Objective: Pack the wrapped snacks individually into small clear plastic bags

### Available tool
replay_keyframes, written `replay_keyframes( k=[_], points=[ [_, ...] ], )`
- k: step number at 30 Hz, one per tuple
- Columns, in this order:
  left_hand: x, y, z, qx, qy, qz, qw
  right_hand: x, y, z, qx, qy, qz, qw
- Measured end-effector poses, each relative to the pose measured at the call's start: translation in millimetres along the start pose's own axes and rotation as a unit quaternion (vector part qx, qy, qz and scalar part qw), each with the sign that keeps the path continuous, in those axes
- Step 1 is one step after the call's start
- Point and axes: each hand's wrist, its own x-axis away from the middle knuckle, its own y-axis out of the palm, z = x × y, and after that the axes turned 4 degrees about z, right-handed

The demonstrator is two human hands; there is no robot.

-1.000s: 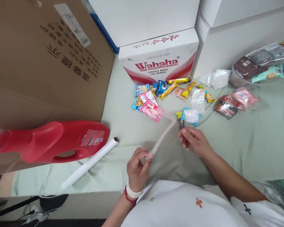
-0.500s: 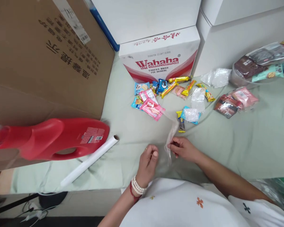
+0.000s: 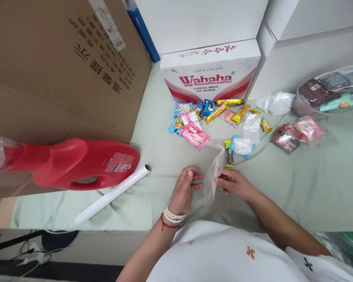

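My right hand (image 3: 235,183) pinches the edge of a clear, thin plastic bag (image 3: 211,184) between thumb and fingers. The bag hangs loosely, its upper end trailing toward a pink wafer packet (image 3: 195,136). To the left of the bag is my left hand (image 3: 186,187), its fingers apart and curved toward the film, with nothing in it. Just beyond the right hand lie a yellow-and-dark snack packet (image 3: 229,156) and a blue packet (image 3: 248,150) with a crumpled clear wrapper (image 3: 242,146) on it.
Several small snacks, such as a yellow stick packet (image 3: 217,113), lie before the Wahaha water carton (image 3: 208,78). A plastic tub (image 3: 301,105) of packets is at right. At left are a red detergent bottle (image 3: 85,164), a white roll (image 3: 111,194) and a large cardboard box (image 3: 61,78).
My left hand has uncurled its fingers toward the bag. The bag has spread wider in my right hand's pinch. The camera view has shifted slightly.
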Motion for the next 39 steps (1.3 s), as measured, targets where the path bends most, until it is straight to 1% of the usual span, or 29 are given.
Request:
replay_keyframes(
  k=[2,3,4,5,8,9,10,11,13,15,17,19,22,25,27,29,31,32,33,34,35,36,37,38,39],
  points=[
    [-2,7,-4,-0.078,0.040,-0.025,0.996,2,3,-2,0.030,-0.007,-0.031,0.999],
    [-4,10,-6,-0.103,0.055,-0.032,0.993,2,4,-2,0.041,-0.010,-0.041,0.998],
    [-6,13,-8,-0.106,0.060,-0.031,0.992,3,5,-2,0.047,-0.010,-0.045,0.998],
    [-8,15,-9,-0.084,0.053,-0.024,0.995,3,3,-2,0.049,-0.008,-0.045,0.998],
    [-12,16,-9,0.032,-0.001,0.001,0.999,3,-4,-1,0.042,0.004,-0.021,0.999],
    [-12,15,-8,0.055,-0.003,0.004,0.998,3,-7,-1,0.037,0.007,-0.012,0.999],
    [-11,15,-8,0.059,0.012,0.006,0.998,3,-9,-1,0.030,0.009,-0.002,0.999],
    [-10,14,-10,0.047,0.042,0.011,0.998,2,-9,-1,0.021,0.011,0.008,1.000],
    [-8,15,-14,-0.006,0.116,0.025,0.993,1,-5,-3,0.004,0.009,0.026,1.000],
    [-5,18,-20,-0.071,0.173,0.030,0.982,-2,4,-3,-0.004,0.000,0.041,0.999],
    [-3,21,-26,-0.109,0.195,0.029,0.974,-5,11,-3,-0.006,-0.010,0.056,0.998],
    [-2,23,-28,-0.104,0.177,0.037,0.978,-8,12,-1,-0.016,-0.009,0.082,0.996],
    [-3,21,-25,-0.063,0.116,0.075,0.988,-8,5,0,-0.047,0.005,0.117,0.992],
    [-7,16,-19,-0.052,0.083,0.126,0.987,-4,-6,0,-0.070,0.016,0.129,0.989],
    [-10,11,-17,-0.052,0.059,0.147,0.986,1,-10,-2,-0.076,0.018,0.136,0.988],
    [-12,6,-18,-0.056,0.038,0.146,0.987,6,-12,-4,-0.072,0.023,0.140,0.987],
    [-13,0,-20,-0.069,0.042,0.133,0.988,12,-13,-5,-0.065,0.031,0.140,0.988],
    [-12,-3,-21,-0.085,0.065,0.139,0.984,15,-13,-4,-0.061,0.034,0.141,0.988],
    [-10,-6,-20,-0.113,0.104,0.158,0.976,18,-14,-4,-0.059,0.035,0.144,0.987],
    [-8,-9,-19,-0.151,0.157,0.186,0.958,20,-15,-3,-0.056,0.035,0.147,0.987],
    [-5,-11,-16,-0.198,0.221,0.210,0.932,23,-16,-2,-0.053,0.034,0.150,0.987],
    [-2,-12,-12,-0.248,0.283,0.212,0.902,26,-17,-1,-0.051,0.033,0.151,0.987],
    [1,-11,-7,-0.293,0.335,0.185,0.876,28,-17,0,-0.048,0.032,0.151,0.987],
    [4,-8,-2,-0.330,0.370,0.129,0.859,29,-18,1,-0.045,0.032,0.151,0.987],
    [6,-4,3,-0.355,0.388,0.060,0.849,31,-18,2,-0.040,0.032,0.152,0.987]
  ],
)
